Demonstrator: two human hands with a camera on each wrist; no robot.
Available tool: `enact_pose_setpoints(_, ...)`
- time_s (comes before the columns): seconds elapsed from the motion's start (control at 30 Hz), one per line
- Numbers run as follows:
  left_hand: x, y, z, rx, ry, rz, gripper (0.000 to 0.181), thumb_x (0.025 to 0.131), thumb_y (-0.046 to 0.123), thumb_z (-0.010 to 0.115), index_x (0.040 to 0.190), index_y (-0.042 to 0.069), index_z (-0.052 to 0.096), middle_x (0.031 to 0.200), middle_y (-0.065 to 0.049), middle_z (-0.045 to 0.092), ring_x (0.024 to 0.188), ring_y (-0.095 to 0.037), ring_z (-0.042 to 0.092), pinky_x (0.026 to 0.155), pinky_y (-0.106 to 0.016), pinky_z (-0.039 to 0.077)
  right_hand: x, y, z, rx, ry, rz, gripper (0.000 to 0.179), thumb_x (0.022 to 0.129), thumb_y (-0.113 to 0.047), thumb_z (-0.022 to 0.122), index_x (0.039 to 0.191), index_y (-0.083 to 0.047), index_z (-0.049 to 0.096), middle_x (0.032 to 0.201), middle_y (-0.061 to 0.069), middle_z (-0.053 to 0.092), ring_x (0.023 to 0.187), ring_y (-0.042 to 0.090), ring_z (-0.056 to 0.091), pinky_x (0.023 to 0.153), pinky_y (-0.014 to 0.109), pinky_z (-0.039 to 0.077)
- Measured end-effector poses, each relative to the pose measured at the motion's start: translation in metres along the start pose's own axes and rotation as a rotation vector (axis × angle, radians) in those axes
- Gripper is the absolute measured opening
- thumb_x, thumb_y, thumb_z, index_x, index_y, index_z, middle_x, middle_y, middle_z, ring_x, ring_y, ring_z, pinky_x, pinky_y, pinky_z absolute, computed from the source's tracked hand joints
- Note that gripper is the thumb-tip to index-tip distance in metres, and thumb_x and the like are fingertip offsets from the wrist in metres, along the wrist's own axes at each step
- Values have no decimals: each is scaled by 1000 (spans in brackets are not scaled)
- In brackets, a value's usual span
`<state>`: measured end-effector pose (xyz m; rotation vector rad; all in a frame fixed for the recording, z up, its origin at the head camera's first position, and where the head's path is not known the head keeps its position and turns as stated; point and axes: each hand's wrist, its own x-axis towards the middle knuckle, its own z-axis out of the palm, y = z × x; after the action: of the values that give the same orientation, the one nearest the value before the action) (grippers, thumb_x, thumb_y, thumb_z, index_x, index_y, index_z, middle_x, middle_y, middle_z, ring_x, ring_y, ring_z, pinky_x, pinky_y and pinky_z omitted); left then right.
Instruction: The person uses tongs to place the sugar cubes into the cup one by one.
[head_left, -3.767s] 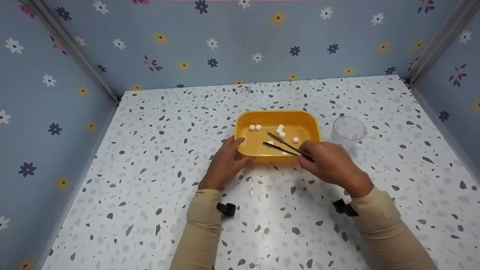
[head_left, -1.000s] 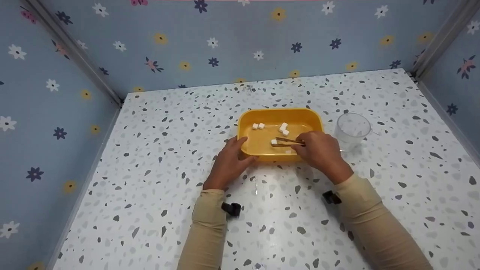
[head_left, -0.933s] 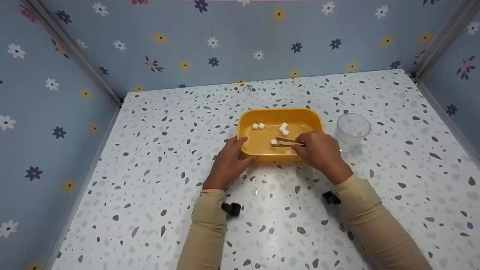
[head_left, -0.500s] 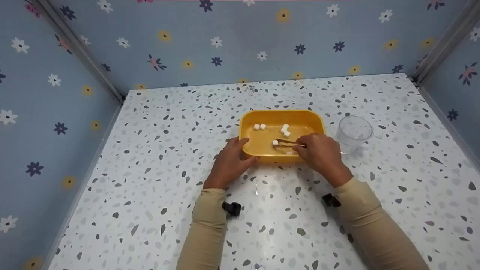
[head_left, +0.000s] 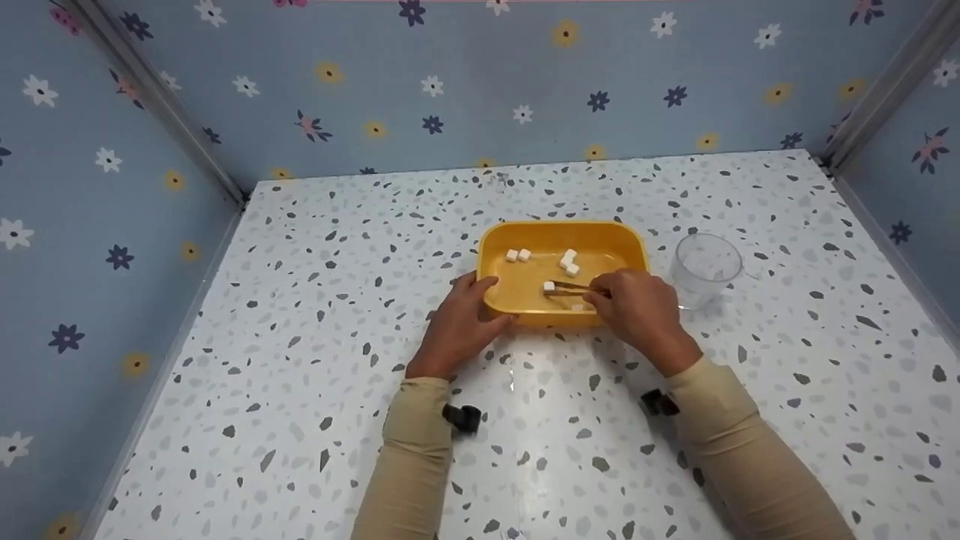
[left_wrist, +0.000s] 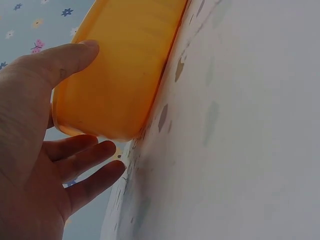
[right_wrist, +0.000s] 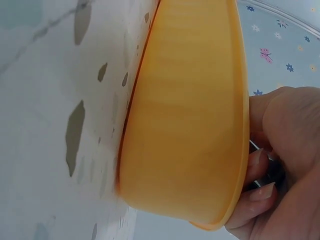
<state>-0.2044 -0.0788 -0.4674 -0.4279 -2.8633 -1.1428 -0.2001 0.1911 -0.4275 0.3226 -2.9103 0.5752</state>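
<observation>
Tongs (head_left: 574, 285) in curled right hand (head_left: 640, 307) straddle 1 cube (head_left: 549, 286); left hand (head_left: 454, 324) pinches yellow tray (head_left: 566, 236).

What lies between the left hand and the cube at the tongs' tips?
The head view shows only bare floor of the box between the left hand and the cube.

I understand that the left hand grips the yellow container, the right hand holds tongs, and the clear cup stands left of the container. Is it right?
One side is wrong: in the head view, the clear cup stands to the right of the yellow container. The left hand grips that container, and the right hand holds tongs.
</observation>
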Motion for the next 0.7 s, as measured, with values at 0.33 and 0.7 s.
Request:
enact_pose_setpoints(0.33, 2, -3, 2, -3, -12, -34, 80, 87, 38, 78, 155, 21, 39, 166, 0, 17, 141, -25, 40, 113, -41, 34, 0, 1, -1, 12, 14, -13, 20, 93, -30, 74, 97, -11, 79, 85, 3, 71, 66, 23, 57, 60, 40, 46)
enact_pose_setpoints(0.7, 1, -3, 1, 4, -26, -20, 87, 87, 43, 77, 157, 17, 34, 168, 5, 4, 148, -25, 26, 116, -41, 29, -1, 1, 1, 19, 39, -25, 20, 93, -30, 74, 95, -12, 80, 83, 3, 70, 65, 22, 58, 58, 40, 46)
